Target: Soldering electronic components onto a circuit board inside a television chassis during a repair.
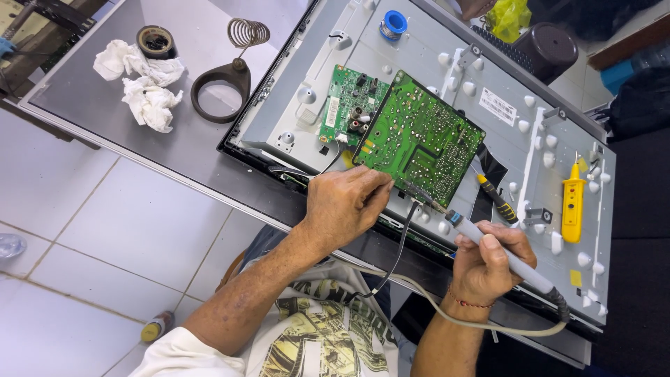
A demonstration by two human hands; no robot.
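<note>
Tissues: crumpled white wads on the worktop, well off from my fingers on the far left side.
Tape roll: dark ring just beyond the tissues.
Iron stand: black ring base with a coiled wire holder, between the tissues and the panel.
Back panel: grey metal rear of a flat screen, lying flat and filling the worktop's right part.
Small board: green, mounted on the panel, just past my left fingers.
Left hand: forearm comes up from below, wrist straight, fingers curled shut on the near edge of the large board, holding it tilted up.
Large board: green, solder side up, propped at an angle above the panel, touching my left fingers.
Solder reel: blue spool at the panel's far edge.
Right hand: fingers wrapped around the soldering iron like a pen, wrist bent inward.
Soldering iron: grey handle, tip at the large board's near edge, between my two hands; its cord loops below.
Screwdriver: yellow and black, just beyond my right fingers.
Yellow tester: lying on the panel, right of everything.
</note>
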